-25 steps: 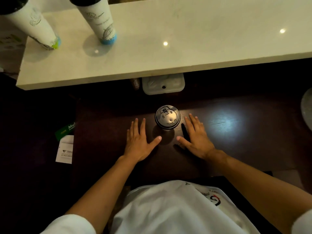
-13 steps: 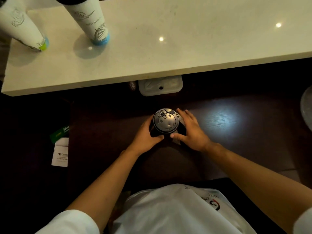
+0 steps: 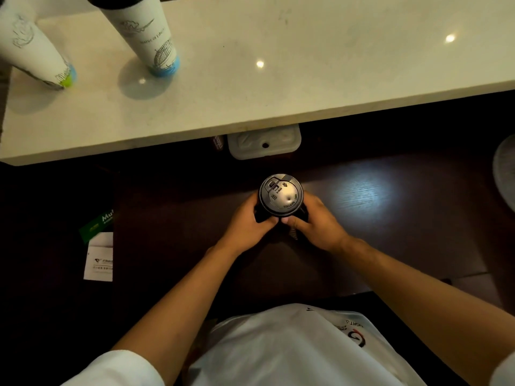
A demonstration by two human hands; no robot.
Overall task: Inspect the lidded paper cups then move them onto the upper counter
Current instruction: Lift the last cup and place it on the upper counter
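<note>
Head view shows us gripping a lidded cup [image 3: 280, 195] over the dark lower counter [image 3: 362, 232], our left hand [image 3: 248, 221] and right hand [image 3: 315, 221] curled round its sides, while two white cups [image 3: 145, 34] stand on the upper counter [image 3: 306, 79].

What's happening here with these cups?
A person grips a lidded paper cup with both the left hand and the right hand, over the dark lower counter. Two more paper cups, one with a blue base and one with a green base, already stand on the pale upper counter.
</note>
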